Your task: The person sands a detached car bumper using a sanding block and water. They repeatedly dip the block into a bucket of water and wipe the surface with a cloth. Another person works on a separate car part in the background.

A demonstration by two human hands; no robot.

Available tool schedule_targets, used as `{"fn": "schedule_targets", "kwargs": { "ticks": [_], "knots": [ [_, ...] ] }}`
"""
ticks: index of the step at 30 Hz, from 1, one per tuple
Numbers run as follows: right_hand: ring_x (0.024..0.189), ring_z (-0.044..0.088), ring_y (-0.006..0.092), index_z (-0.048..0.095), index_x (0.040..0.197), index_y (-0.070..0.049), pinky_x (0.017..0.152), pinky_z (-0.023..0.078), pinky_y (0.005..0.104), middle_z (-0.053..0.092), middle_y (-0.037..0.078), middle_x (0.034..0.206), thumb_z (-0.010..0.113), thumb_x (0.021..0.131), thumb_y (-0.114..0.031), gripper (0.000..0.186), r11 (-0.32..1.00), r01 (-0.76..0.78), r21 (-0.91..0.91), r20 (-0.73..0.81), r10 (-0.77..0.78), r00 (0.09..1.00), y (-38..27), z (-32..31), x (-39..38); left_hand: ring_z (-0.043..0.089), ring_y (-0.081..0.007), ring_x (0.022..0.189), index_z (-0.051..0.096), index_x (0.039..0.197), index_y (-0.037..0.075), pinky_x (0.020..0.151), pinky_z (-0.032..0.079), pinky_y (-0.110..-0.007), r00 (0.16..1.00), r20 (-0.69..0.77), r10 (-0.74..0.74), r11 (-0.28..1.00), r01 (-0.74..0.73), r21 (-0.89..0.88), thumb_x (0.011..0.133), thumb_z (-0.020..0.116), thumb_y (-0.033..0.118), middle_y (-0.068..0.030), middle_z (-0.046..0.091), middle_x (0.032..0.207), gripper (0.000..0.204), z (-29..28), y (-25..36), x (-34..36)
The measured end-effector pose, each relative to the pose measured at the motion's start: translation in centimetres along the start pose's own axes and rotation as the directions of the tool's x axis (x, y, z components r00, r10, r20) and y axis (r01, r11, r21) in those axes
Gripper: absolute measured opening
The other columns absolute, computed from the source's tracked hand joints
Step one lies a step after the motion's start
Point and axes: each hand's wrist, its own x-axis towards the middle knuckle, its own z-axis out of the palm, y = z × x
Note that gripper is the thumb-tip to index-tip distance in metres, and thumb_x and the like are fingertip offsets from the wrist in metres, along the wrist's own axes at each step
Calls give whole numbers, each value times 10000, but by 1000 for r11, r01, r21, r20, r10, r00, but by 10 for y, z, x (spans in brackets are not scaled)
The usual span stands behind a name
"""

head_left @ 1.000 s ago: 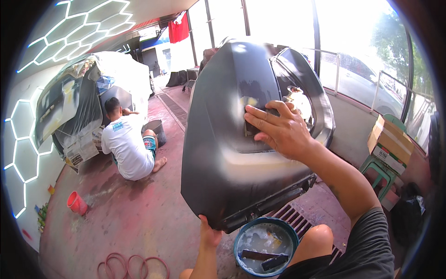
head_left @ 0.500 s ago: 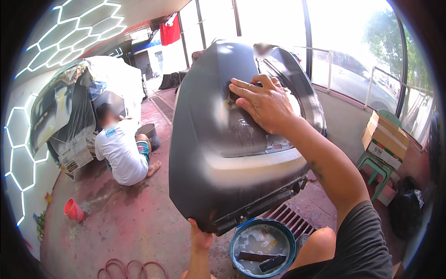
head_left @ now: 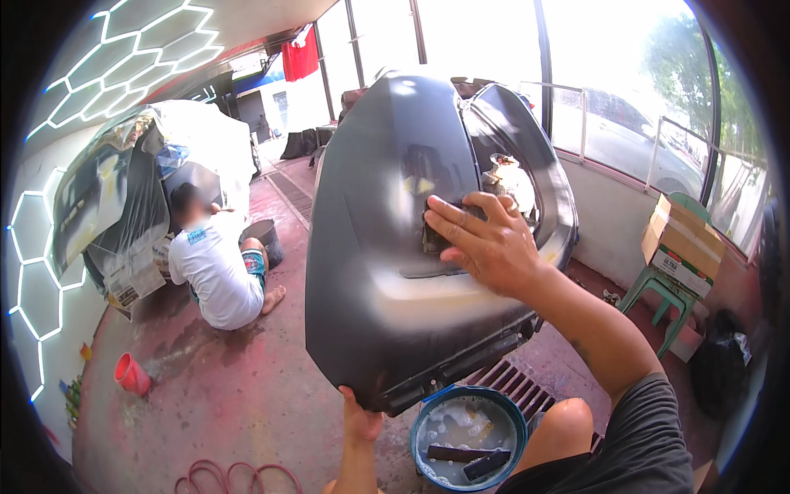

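A large dark grey car body panel [head_left: 354, 247], with pale sanded patches, stands tilted up in front of me. My right hand [head_left: 490, 240] lies over its middle, fingers stretched forward, pressing a small dark pad [head_left: 431, 237] onto the surface. Most of the pad is hidden beneath the fingers. Below, my left hand [head_left: 362, 420] grips the panel's bottom edge, its fingertips partly out of sight. Close to the left hand, on its right, a blue bucket [head_left: 418, 457] holds sudsy water, with dark flat blocks [head_left: 485, 465] in it.
A person in a white shirt [head_left: 218, 272] sits at the left by a plastic-draped car [head_left: 123, 206]. A red pail [head_left: 132, 375] and a coiled hose [head_left: 234, 477] are on the floor. At right, a carton [head_left: 679, 247] rests on a green stool [head_left: 671, 300]; a drain grate [head_left: 527, 391] lies behind the bucket.
My right hand has slid down and to the right across the panel with the pad. The panel has shifted slightly right; my left hand keeps its hold on the bottom edge.
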Motion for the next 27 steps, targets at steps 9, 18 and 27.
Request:
{"fn": "schedule_targets", "kwargs": {
  "ticks": [9,18,27],
  "knots": [
    [1305,558,311,677,1526,-180,1108,489,486,638,-42,1615,649,1091,-431,503,998,-5,-62,7,6,1000,0,2,15,558,-284,1507,465,1677,122,1232,446,-495,999,22,-23,1000,22,7,1013,582,775,-58,593,1641,939,8,7,-4],
    [1307,564,305,666,1536,-187,1107,476,482,655,-31,1590,657,1089,-446,517,996,-69,-60,-4,69,998,-3,1,25,570,-276,1492,477,1667,125,1232,435,-488,1000,-10,-27,999,26,-24,1013,591,770,-45,611,1621,926,6,2,-5],
    [1274,565,304,629,1564,-186,1107,477,501,621,-60,1628,637,1102,-436,525,984,-152,-96,-17,151,988,7,6,46,579,-273,1480,486,1662,132,1216,449,-485,999,12,-33,999,33,-38,1003,603,776,-41,618,1614,928,15,0,-1]
  ]
}}
